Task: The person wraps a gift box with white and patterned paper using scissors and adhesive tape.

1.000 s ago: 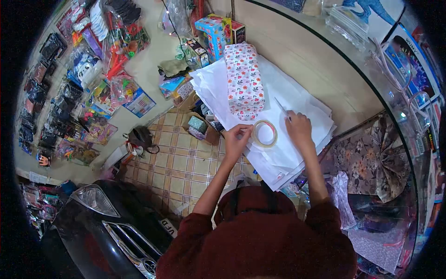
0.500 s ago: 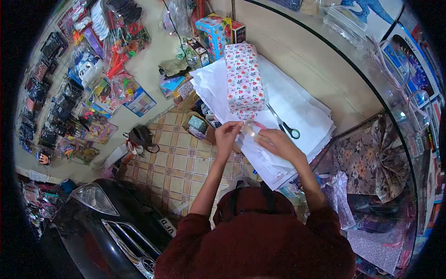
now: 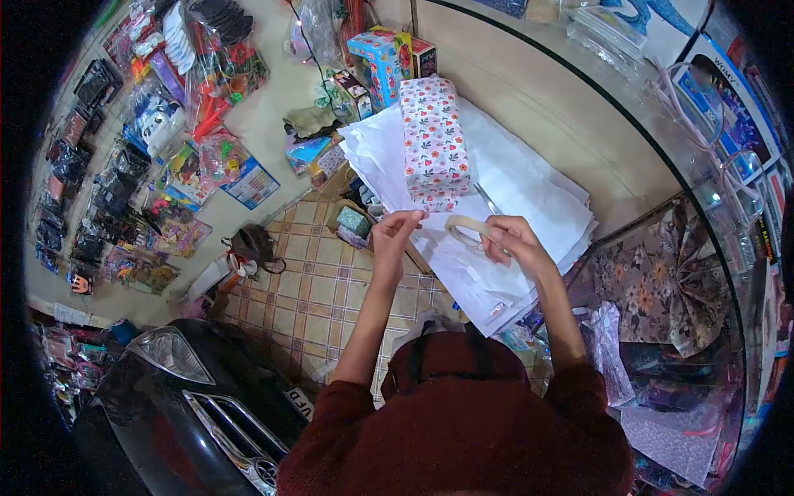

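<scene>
My right hand (image 3: 514, 240) grips a roll of clear tape (image 3: 465, 225) by its right side, with the ring tilted over the white paper. To its left, my left hand (image 3: 397, 233) is closed in a pinch, thumb and finger together near the wrapped box; what lies between the fingertips is too small to make out. A box wrapped in floral paper (image 3: 434, 136) lies on a stack of white paper sheets (image 3: 529, 178). Scissors (image 3: 485, 198) rest on the sheets, their handles hidden behind my right hand.
Small boxes (image 3: 380, 62) stand behind the stack. An open carton (image 3: 337, 207) with small items sits at its left. A black toy car (image 3: 190, 405) is at lower left, and a curved glass counter (image 3: 662, 157) bounds the right side.
My hands have moved apart. The right hand has shifted right with the tape roll, turned it, and now covers the scissors' handles. The left hand has moved slightly left.
</scene>
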`<state>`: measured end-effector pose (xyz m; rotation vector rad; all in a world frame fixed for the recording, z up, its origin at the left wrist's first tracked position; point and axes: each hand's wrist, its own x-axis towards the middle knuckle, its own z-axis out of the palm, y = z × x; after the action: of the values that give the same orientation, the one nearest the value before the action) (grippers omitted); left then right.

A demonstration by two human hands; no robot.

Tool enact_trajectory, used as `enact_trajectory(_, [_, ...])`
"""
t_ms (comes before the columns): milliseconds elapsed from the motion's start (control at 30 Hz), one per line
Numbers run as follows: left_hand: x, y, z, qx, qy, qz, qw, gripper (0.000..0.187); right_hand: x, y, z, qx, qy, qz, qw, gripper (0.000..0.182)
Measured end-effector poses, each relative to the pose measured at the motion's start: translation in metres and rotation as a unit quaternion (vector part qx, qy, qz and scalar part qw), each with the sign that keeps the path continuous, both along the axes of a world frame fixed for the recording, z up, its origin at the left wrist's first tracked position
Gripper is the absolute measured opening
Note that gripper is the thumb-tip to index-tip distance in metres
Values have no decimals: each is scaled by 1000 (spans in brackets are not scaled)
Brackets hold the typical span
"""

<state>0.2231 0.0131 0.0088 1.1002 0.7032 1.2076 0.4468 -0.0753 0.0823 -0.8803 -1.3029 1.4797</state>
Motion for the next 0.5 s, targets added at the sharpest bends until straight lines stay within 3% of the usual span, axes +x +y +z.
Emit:
enact_trajectory(33, [-1,-1,3,-3,5,-3,1000,16,2,-1,3,-32,-43,-22,998,29])
enact_trajectory(167, [-16,1,-4,-91,-19,31,995,17,-2,-1,21,139,-340,-114,923,21])
enact_trajectory(300, [-27,3,-4,-41,-11,8,999,17,6,-1,23,69,-346,-103,930,22])
enact_trajectory(400, [-30,9,-22,-66,-41,13,997,17,11,-1,23,63,-227,-68,970,22])
enact_trajectory(500, [-28,9,-27,-86,-86,21,992,17,8,4,8,208,-321,-173,908,20])
